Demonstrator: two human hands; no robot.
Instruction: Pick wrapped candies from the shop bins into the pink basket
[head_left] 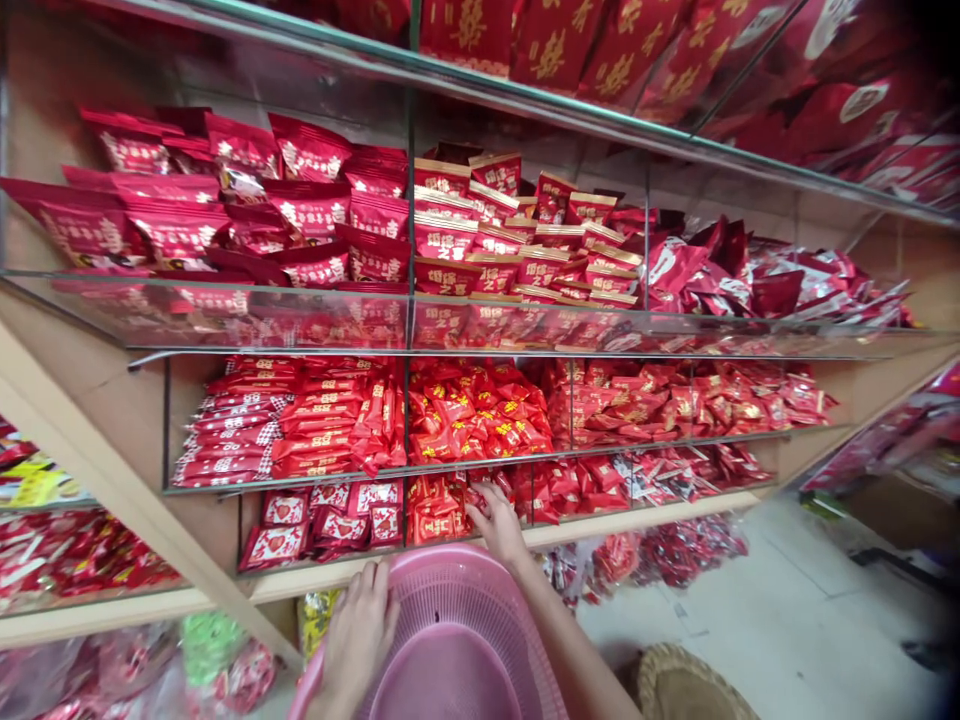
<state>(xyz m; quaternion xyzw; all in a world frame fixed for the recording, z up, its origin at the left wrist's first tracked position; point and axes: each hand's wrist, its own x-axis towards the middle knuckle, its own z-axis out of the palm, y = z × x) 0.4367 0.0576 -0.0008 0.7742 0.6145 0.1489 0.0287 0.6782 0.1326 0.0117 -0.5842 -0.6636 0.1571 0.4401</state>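
Observation:
The pink plastic basket [454,660] is right in front of me, tilted so its round bottom shows; nothing lies on the visible part of it. My left hand [364,625] is closed over its left rim, with the thumb side against the slotted wall. Beyond the basket, my right hand [496,520] reaches into the lowest glass compartment. Its fingers are apart and touch small red candy packets [442,525] with gold print. Whether a packet is between the fingertips is hard to see. To the left lie red-and-white candy packets with heart prints [281,540].
Glass shelves with dividers hold many red wrapped sweets [480,410] above the hands. A glass edge [480,465] runs just over my right hand. Bagged goods [667,555] lie below at right. A woven basket [686,685] stands on the floor [757,610].

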